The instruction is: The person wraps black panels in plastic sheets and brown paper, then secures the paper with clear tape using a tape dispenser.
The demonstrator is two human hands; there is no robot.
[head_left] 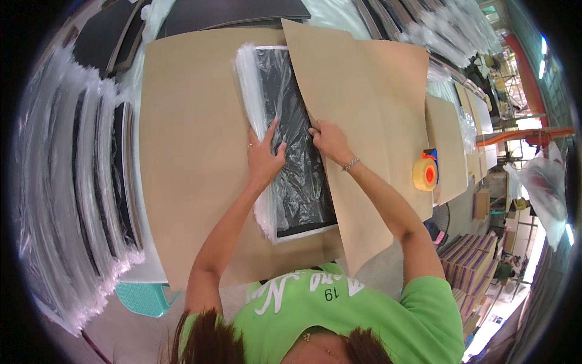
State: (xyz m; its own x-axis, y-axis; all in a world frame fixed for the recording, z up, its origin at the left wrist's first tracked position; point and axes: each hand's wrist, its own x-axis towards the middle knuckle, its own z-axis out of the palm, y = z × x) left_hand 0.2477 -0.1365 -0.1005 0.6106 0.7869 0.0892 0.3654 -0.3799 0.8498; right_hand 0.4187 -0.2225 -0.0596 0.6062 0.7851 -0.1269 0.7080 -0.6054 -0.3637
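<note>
A dark rectangular panel [295,139] wrapped in clear plastic lies on a large sheet of brown kraft paper [188,121]. The wrap is bunched into a whitish ruffle along the panel's left side. My left hand [265,159] rests on that side with fingers apart, pressing on the plastic. At the panel's right edge, my right hand [331,143] is closed on the edge of the brown paper flap [364,97]. That flap stands partly lifted along the panel's right side and covers a little of it.
A tape dispenser with a yellowish roll [426,172] sits on the brown paper at right. Several plastic-wrapped panels [79,164] stack at left, with more at upper right. Dark boards [230,13] lie beyond the paper. A teal stool [145,298] stands at lower left, bundled cartons [471,261] at lower right.
</note>
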